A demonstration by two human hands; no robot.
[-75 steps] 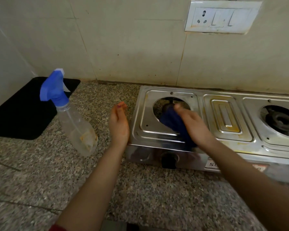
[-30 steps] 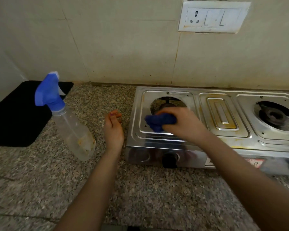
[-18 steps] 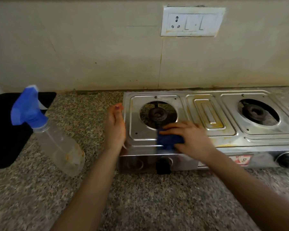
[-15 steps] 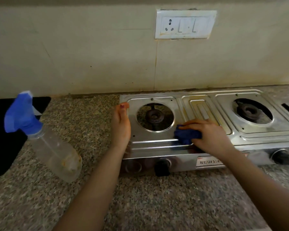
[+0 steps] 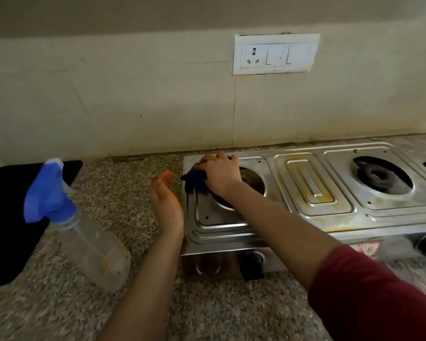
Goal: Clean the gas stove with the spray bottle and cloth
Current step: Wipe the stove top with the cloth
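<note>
Two hands in play here, and only one is doing the scrubbing. The right hand (image 5: pixel 219 173) is pressing a bunched-up blue cloth (image 5: pixel 194 181) onto the far left corner of the gas stove (image 5: pixel 312 193), fingers curled over the wad and gripping it. The left hand (image 5: pixel 166 205) is sitting open and flat, empty, edge-on just beside the stove's left side; whether it's actually touching the metal, I can't tell.

My take on doing this bit well: keep the cloth folded thick so it's getting into that pressed groove around the burner plate, and work outward toward the edge instead of pushing grime into the burner hole. Bracing the stove with the free hand seems smart, since it looks light enough to slide on the granite counter (image 5: pixel 123 183).

The yellowish staining around the middle raised panel (image 5: pixel 308 183) looks like it's needing another spritz. The spray bottle (image 5: pixel 84 232) is standing on the counter, well left of both hands, unheld.
</note>
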